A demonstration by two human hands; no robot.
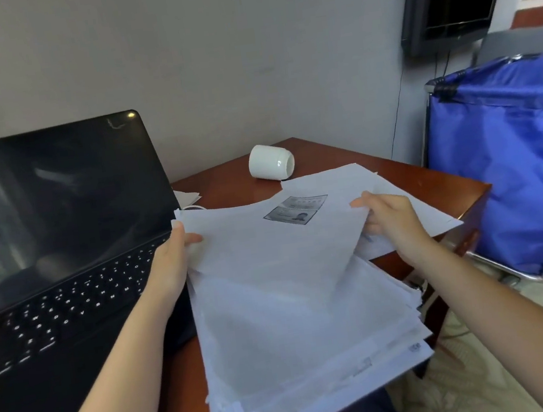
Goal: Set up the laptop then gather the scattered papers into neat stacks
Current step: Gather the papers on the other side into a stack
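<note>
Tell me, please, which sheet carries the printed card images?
The top sheet, held by the left hand and right hand; the stack below shows none.

Laptop (60, 240) left of papers (296, 323); cup (270, 162) behind.

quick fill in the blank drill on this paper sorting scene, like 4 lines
1. The lid of the laptop is ____.
2. The white cup lies on its ____.
3. With the left hand and the right hand each gripping an edge, the number of hands holding the printed sheet is ____.
4. The colour of the fabric cart at the far right is ____.

Missing words: open; side; two; blue
</note>
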